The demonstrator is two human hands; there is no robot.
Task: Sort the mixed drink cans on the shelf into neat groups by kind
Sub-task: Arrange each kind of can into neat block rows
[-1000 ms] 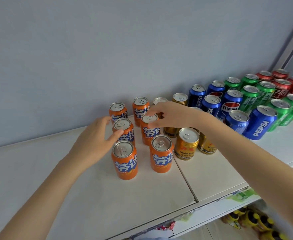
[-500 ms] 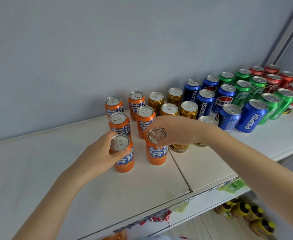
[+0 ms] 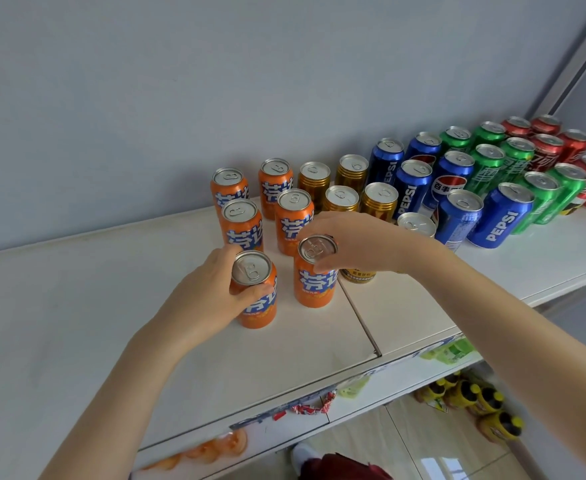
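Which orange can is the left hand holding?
The front-left orange can, nearest the shelf edge. The left hand wraps its side; the right hand grips its neighbour.

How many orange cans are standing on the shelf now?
6 orange cans: back left, back right, middle left, middle right, front left held by the left hand, front right held by the right hand. None seems hidden.

A second ago both my hands were on the middle orange cans [image 3: 241, 223]. Now my left grip [image 3: 211, 296] wraps the front-left orange can [image 3: 251, 270], and my right grip [image 3: 357, 244] pinches the front-right orange can [image 3: 315, 284], nearer the shelf [image 3: 76, 323] front edge.
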